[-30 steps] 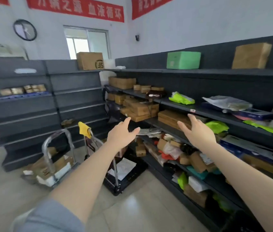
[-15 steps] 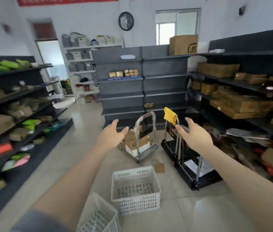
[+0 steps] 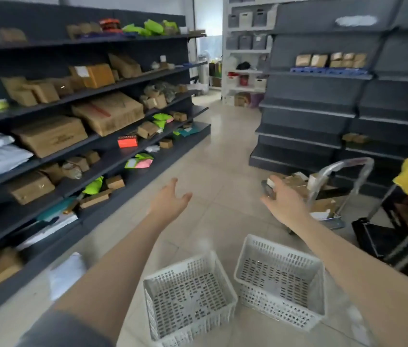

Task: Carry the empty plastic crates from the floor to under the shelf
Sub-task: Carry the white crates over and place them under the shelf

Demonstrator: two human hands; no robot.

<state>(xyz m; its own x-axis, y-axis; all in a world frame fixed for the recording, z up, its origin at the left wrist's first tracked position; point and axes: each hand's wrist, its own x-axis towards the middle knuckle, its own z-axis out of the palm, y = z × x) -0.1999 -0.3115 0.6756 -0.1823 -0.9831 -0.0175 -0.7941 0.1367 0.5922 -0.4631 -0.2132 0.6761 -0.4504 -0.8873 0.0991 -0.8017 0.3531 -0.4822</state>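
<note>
My left grip (image 3: 170,200) and right grip (image 3: 281,200) hang spread and empty above two white crates (image 3: 190,296) (image 3: 279,279) sitting side by side on the floor (image 3: 223,156) below my forearms.

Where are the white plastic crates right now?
Both white crates sit side by side on the tiled floor at the bottom centre of the head view, below the open hands, with the dark shelving to their left.

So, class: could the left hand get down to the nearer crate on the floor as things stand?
Probably yes. The left hand is open and empty, the nearer crate sits below that forearm with its top open, and nothing lies between them; it only has to drop down and back.
</note>
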